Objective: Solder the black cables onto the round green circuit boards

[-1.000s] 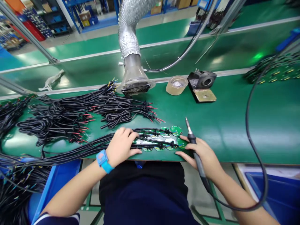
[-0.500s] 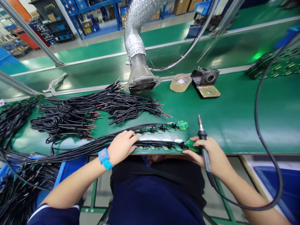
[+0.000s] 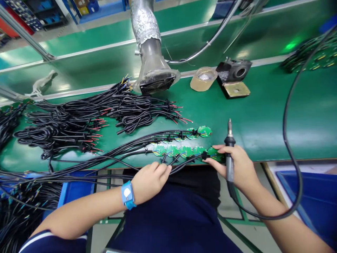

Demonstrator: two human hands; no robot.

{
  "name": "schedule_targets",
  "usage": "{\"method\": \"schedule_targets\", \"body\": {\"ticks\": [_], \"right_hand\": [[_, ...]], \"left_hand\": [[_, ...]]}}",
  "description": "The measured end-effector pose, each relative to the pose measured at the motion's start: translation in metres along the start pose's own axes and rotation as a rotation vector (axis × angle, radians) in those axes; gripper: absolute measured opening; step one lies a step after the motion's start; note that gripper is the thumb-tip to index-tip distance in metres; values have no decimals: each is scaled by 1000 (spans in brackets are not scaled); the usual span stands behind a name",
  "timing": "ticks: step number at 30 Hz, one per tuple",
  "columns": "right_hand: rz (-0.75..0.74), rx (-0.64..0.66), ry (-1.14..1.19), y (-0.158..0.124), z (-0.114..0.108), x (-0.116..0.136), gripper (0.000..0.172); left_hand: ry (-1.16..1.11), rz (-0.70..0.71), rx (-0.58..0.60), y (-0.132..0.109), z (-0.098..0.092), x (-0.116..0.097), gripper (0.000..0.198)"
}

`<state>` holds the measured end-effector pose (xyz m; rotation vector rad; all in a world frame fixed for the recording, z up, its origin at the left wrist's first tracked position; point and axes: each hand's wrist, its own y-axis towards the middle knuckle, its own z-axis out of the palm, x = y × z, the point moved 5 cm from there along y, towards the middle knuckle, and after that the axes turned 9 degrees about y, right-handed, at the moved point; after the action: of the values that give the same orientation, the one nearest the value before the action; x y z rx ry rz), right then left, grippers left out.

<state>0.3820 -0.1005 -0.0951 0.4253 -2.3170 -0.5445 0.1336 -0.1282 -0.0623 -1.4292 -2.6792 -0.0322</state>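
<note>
My left hand (image 3: 152, 180), with a blue wrist strap (image 3: 127, 195), is closed on black cables (image 3: 181, 166) at the table's front edge. These run to a row of round green circuit boards (image 3: 172, 151) with coloured wires. My right hand (image 3: 238, 165) is wrapped round a soldering iron (image 3: 230, 158), its tip pointing up and away from the boards. Thumb and forefinger of that hand also touch the rightmost board (image 3: 212, 151) in the row. Just behind lies a second row of boards (image 3: 204, 131) with its own cables.
Bundles of black cables (image 3: 142, 112) with red wire ends lie left. A fume extractor nozzle (image 3: 158, 79) hangs over the back. Behind stand a roll of tape (image 3: 204, 79) and an iron stand (image 3: 234, 75). The iron's cord (image 3: 285, 130) loops at the right; a blue bin (image 3: 79, 189) sits below left.
My left hand has pulled cables toward me over the table edge, spreading them and uncovering the front row of boards. My right hand keeps the iron by the end board. The view has tilted down.
</note>
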Motion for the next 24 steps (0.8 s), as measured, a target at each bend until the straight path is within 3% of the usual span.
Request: {"method": "schedule_targets", "body": {"ticks": [3, 7, 9, 14, 18, 21, 24], "right_hand": [[0, -7, 7, -1, -1, 2, 32], [12, 1, 9, -3, -1, 3, 31], [19, 0, -1, -5, 0, 4, 29], [-11, 34, -42, -7, 1, 7, 19], [-53, 101, -91, -4, -4, 12, 19], [-55, 165, -86, -1, -9, 18, 28], [-18, 173, -37, 1, -8, 26, 37]], "left_hand": [[-22, 22, -119, -13, 8, -8, 32], [-155, -83, -250, -12, 1, 2, 46], [-257, -71, -236, -4, -2, 3, 44], [-343, 125, -115, 11, -1, -13, 34], [-338, 56, -127, 10, -2, -8, 26], [-340, -49, -170, 9, -4, 4, 26], [-274, -127, -139, 15, 1, 13, 26]]}}
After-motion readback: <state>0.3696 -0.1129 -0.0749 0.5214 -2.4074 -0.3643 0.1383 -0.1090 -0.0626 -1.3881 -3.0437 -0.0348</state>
